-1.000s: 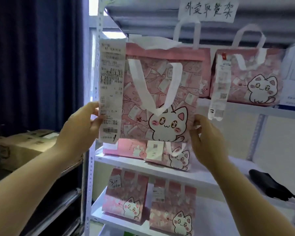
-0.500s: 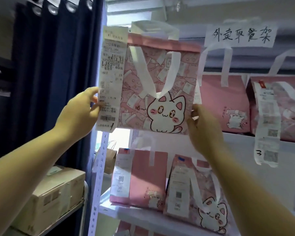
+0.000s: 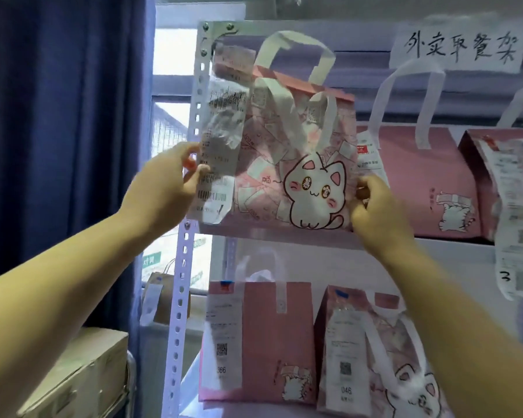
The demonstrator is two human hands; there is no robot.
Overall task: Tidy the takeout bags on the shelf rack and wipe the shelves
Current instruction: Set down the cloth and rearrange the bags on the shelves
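Observation:
A pink takeout bag with a white cartoon cat, white handles and a long receipt on its left side is held at the left end of the upper shelf, its bottom at the shelf's edge. My left hand grips its lower left edge over the receipt. My right hand grips its lower right corner. To its right stand two more pink bags. Two pink bags stand on the shelf below.
The rack's perforated white upright runs down the left side. A dark blue curtain hangs at the left before a window. A cardboard box sits lower left. A handwritten paper sign is taped at the top right.
Both hands have lifted the cat bag from in front of the lower shelves up to the upper shelf's left end. The view has tilted upward with it.

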